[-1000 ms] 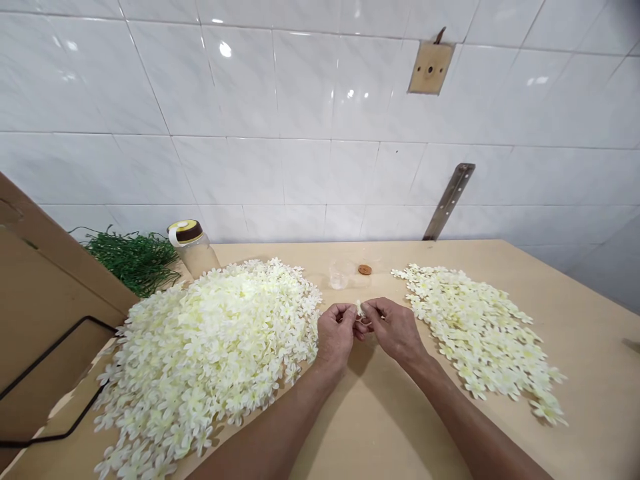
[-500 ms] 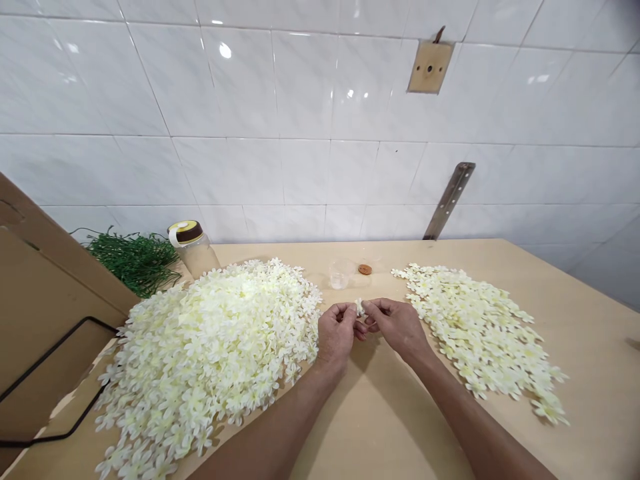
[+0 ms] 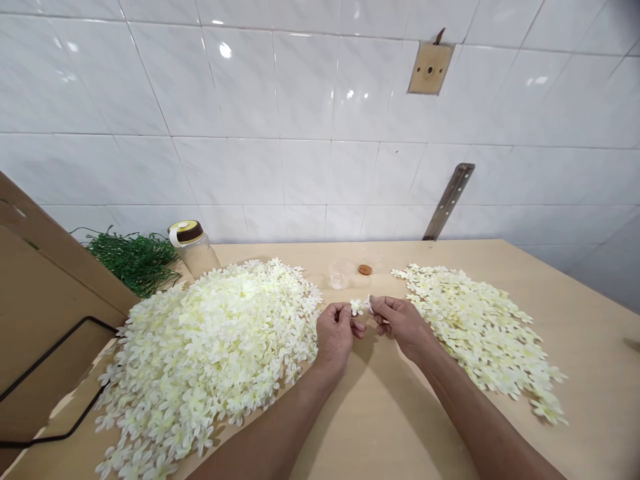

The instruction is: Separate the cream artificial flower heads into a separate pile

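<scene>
Between thumb and finger, my left hand [image 3: 338, 333] pinches a small white flower [image 3: 356, 307] with a pale yellow centre. Just to the right, my right hand [image 3: 400, 321] pinches another white flower [image 3: 369, 305], partly hidden by its fingertips. A narrow gap separates the two hands above the wooden table [image 3: 375, 427]. A large heap of white and pale yellow flowers [image 3: 215, 340] lies left of my left hand. The smaller, flatter spread of similar flowers [image 3: 485, 327] is beyond my right hand.
Behind my hands stand a clear cup [image 3: 340, 275] and a brown disc [image 3: 365, 269]. At the back left are a bottle [image 3: 195, 250] and green artificial stems [image 3: 133, 260]. A cardboard box [image 3: 55, 293] and black wire frame [image 3: 60, 437] occupy the left edge.
My hands have moved slightly apart. Where one small white bunch showed between my fingertips, a separate flower now shows at each hand.
</scene>
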Demonstrator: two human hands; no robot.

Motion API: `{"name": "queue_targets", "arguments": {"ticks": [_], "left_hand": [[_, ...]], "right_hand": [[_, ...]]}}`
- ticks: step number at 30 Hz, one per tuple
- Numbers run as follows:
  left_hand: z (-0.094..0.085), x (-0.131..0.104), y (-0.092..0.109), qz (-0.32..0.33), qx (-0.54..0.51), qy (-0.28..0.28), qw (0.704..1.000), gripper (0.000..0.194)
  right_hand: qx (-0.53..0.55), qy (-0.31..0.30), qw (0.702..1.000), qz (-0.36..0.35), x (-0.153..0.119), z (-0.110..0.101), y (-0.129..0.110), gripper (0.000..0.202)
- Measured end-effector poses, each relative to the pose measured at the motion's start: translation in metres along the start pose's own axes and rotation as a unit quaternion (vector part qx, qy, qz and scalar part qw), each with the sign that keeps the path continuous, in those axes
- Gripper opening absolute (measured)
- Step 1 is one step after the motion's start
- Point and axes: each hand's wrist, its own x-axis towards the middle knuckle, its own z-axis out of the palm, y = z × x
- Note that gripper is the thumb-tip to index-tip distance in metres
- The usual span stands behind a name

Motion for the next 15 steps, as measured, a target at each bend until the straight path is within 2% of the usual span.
{"name": "queue_targets", "arguments": {"ticks": [3,6,10,11,14,15], "left_hand": [[0.0,0.0,-0.001,0.002,-0.002,0.003,1.0,0.02],[0.001,0.0,-0.002,-0.001,-0.008,0.007,1.0,0.021],[0.002,-0.003,0.002,-0.007,-0.026,0.002,1.0,0.022],[0.002,-0.003,0.003,-0.004,-0.029,0.0,1.0,0.023],[0.002,-0.005,0.007,0.002,-0.029,-0.003,1.0,0.026],[0.002,-0.005,0.007,-0.002,-0.032,-0.002,0.999,0.025]], "right_hand": [[0.003,0.002,1.0,0.0,-0.001,-0.001,0.001,0.048],[-0.004,-0.004,0.999,-0.035,-0.003,0.001,-0.003,0.045],[-0.126,0.041,0.984,-0.119,-0.009,0.018,-0.025,0.04],[-0.162,0.034,0.977,-0.133,-0.011,0.024,-0.033,0.038],[-0.212,-0.074,0.962,-0.154,-0.011,0.036,-0.052,0.045],[-0.24,-0.06,0.953,-0.173,-0.009,0.037,-0.054,0.045]]}}
